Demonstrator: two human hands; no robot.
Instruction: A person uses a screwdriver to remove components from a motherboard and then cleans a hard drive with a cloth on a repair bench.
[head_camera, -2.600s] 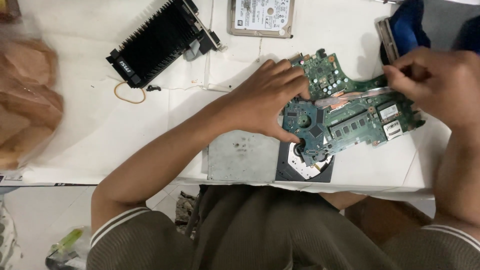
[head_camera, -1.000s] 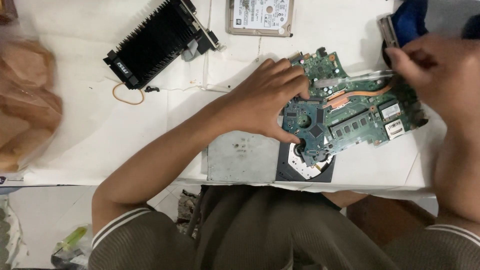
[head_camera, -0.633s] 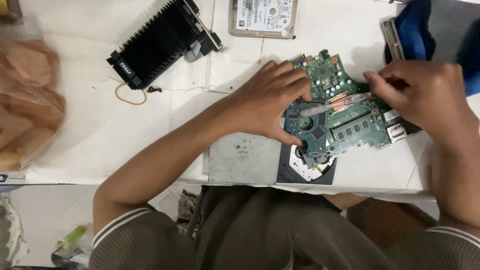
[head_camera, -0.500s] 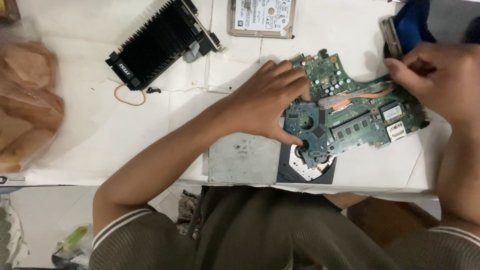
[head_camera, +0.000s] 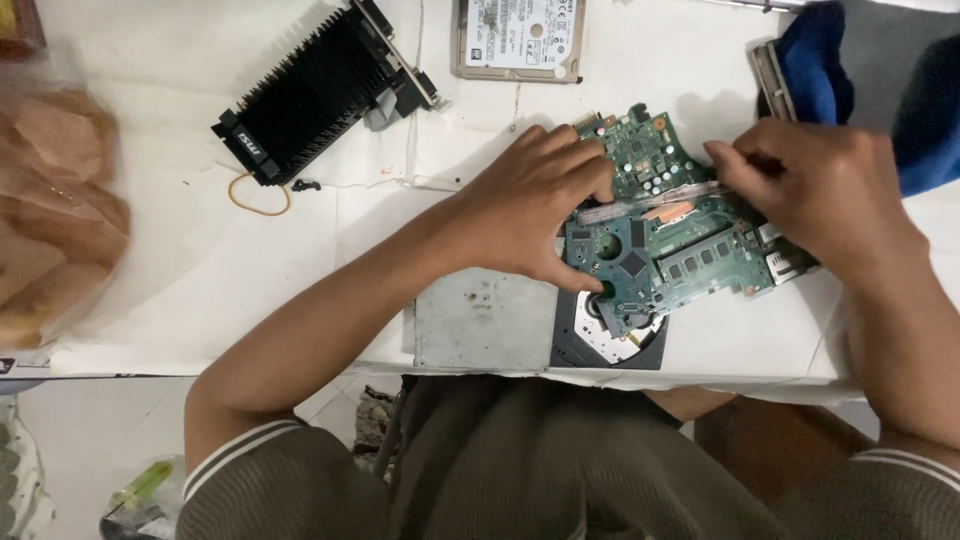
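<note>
Working with two bare hands on a green circuit board (head_camera: 690, 240) at the tabletop's (head_camera: 300, 270) near edge.
Left hand (head_camera: 530, 215) presses flat on its left end; right hand (head_camera: 825, 195) pinches the copper heat pipe (head_camera: 665, 210).

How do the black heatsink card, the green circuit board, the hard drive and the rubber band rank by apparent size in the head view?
1. green circuit board, partly covered by hands
2. black heatsink card, nearly as large, so unsure
3. hard drive, cut by the frame edge
4. rubber band
</note>
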